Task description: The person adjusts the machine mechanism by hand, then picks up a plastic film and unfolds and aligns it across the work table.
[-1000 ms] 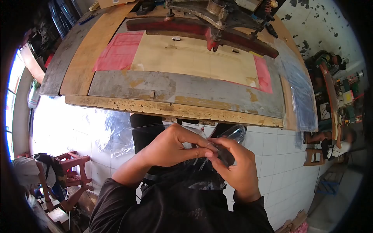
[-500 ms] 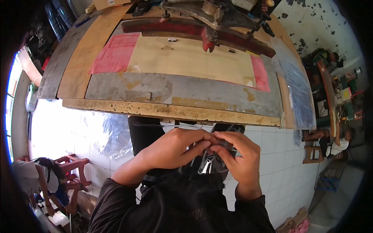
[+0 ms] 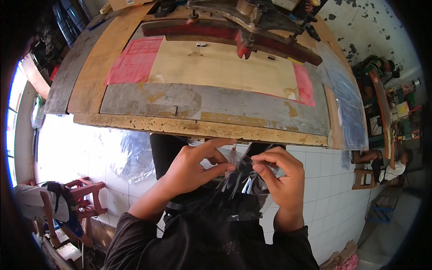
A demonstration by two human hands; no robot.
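A thin, shiny piece of clear plastic film point(image 3: 252, 185) hangs over my lap between my two hands, crumpled and see-through. My right hand point(image 3: 284, 173) pinches its upper right part between thumb and forefinger. At the film's left side, my left hand point(image 3: 191, 164) has its thumb and a curled finger on the film, while its forefinger stretches out towards the table edge. The film's lower end lies against my dark apron point(image 3: 193, 229), and its exact outline is hard to make out.
Ahead stands a worktable point(image 3: 148, 99) with a wooden front edge. A red metal press bar point(image 3: 198, 32) sits over a cream sheet point(image 3: 216, 67) with pink ends. Clear plastic sheets point(image 3: 353, 112) lie at the right. More plastic point(image 3: 135, 155) is on the left floor. People are seated at both sides.
My hands have drawn apart, the left moving leftward and its forefinger lifting. More of the clear film now shows between them.
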